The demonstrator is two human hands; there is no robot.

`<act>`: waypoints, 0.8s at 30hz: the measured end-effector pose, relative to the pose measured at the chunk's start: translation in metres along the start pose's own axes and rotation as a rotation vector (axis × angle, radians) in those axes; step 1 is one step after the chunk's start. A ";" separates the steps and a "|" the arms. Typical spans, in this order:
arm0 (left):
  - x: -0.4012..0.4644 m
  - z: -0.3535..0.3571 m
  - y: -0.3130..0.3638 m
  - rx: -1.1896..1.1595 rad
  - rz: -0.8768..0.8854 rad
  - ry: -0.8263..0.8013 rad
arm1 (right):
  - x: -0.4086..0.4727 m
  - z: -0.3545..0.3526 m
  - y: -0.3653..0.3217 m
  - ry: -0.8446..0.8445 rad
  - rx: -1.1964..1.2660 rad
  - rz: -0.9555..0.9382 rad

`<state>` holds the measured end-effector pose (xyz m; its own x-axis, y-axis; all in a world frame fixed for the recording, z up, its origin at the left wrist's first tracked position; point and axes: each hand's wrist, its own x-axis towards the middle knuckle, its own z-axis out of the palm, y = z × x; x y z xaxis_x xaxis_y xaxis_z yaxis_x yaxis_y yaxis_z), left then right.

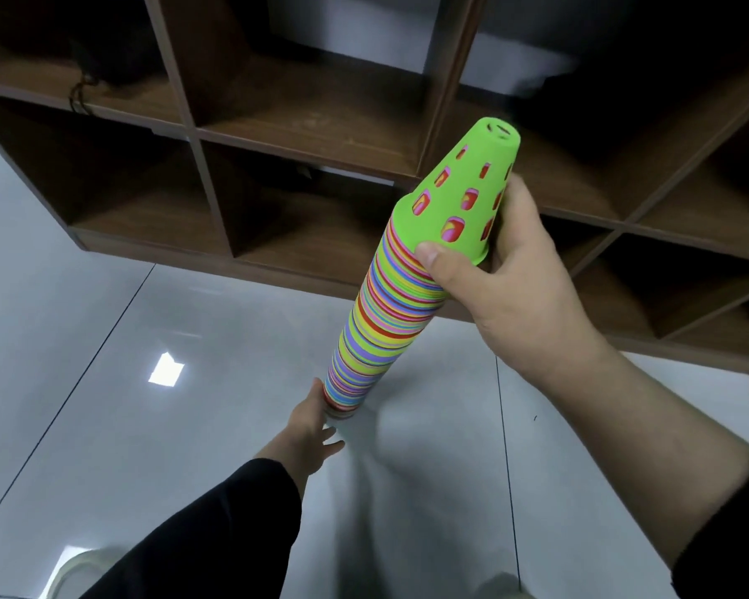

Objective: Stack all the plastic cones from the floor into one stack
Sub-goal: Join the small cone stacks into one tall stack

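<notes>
A glossy grey tiled floor (pixel 104 382) runs up to a dark wooden cubby shelf (pixel 303 123) along the wall. The right hand (pixel 507 287) reaches forward, thumb and fingers curled round the green top cone (pixel 463 192) of the cone stack (pixel 385 313). The left hand (pixel 314 421), arm stretched low in a black sleeve (pixel 217 525), touches the stack's base with fingers relaxed. The stack stands on the floor, its long axis leaning up and rightward, tip toward the shelf.

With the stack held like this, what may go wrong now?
The tall cone stack leans, held only at its ends: the right hand grips the green top cone, the left hand touches the base. It may buckle midway. The green cone alone might lift off.
</notes>
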<state>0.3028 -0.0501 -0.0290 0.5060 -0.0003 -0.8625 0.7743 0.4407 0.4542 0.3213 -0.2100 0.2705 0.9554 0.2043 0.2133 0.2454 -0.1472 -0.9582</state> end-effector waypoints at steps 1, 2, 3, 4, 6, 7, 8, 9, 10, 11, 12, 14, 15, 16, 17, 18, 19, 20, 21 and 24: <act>0.003 -0.002 0.000 -0.006 -0.003 -0.002 | 0.000 0.000 -0.001 -0.008 0.005 0.016; 0.005 -0.003 0.000 -0.007 -0.006 -0.002 | 0.000 -0.001 -0.001 -0.018 0.007 0.021; 0.007 -0.005 0.000 -0.007 -0.011 -0.005 | 0.000 -0.002 -0.001 -0.022 0.001 0.020; 0.009 -0.005 -0.001 -0.006 -0.019 -0.011 | -0.001 -0.003 -0.002 -0.022 -0.007 0.017; 0.011 -0.005 -0.002 -0.006 -0.037 -0.022 | -0.003 -0.005 -0.002 -0.013 -0.012 0.015; 0.012 -0.005 -0.003 -0.012 -0.044 -0.021 | -0.004 -0.006 -0.002 -0.007 -0.013 0.014; 0.012 -0.004 -0.004 -0.021 -0.048 -0.015 | -0.005 -0.009 -0.001 0.001 -0.016 0.012; 0.014 -0.004 -0.005 -0.028 -0.049 -0.010 | -0.007 -0.011 0.000 0.012 -0.020 0.011; 0.014 -0.003 -0.006 -0.029 -0.051 -0.004 | -0.008 -0.014 0.001 0.025 -0.024 0.010; 0.016 -0.002 -0.006 -0.028 -0.051 0.001 | -0.009 -0.017 0.002 0.040 -0.027 0.010; 0.016 0.000 -0.006 -0.023 -0.050 0.007 | -0.011 -0.020 0.003 0.054 -0.030 0.011; 0.012 0.006 -0.005 -0.036 -0.047 0.017 | -0.013 -0.029 0.006 0.083 -0.025 0.018; 0.011 0.009 -0.005 -0.045 -0.045 0.027 | -0.013 -0.034 0.008 0.100 -0.021 0.024; 0.010 0.011 -0.004 -0.045 -0.040 0.037 | -0.014 -0.039 0.010 0.116 -0.016 0.032; 0.009 0.012 -0.003 -0.037 -0.029 0.039 | -0.016 -0.044 0.011 0.130 -0.012 0.041; 0.007 0.014 -0.002 -0.020 -0.014 0.032 | -0.017 -0.050 0.013 0.146 -0.009 0.052; 0.006 0.014 -0.003 -0.014 0.010 0.024 | -0.019 -0.056 0.015 0.163 -0.009 0.064; 0.006 0.015 -0.003 -0.017 0.033 0.025 | -0.021 -0.061 0.017 0.182 -0.007 0.076; 0.006 0.017 -0.004 -0.034 0.040 0.027 | -0.023 -0.068 0.019 0.203 0.000 0.088; 0.000 0.024 -0.002 -0.034 0.063 0.022 | -0.030 -0.087 0.030 0.279 0.064 0.122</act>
<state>0.3102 -0.0725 -0.0248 0.5450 0.0480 -0.8370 0.7276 0.4691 0.5006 0.3147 -0.3047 0.2522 0.9875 -0.0861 0.1318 0.1239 -0.0916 -0.9881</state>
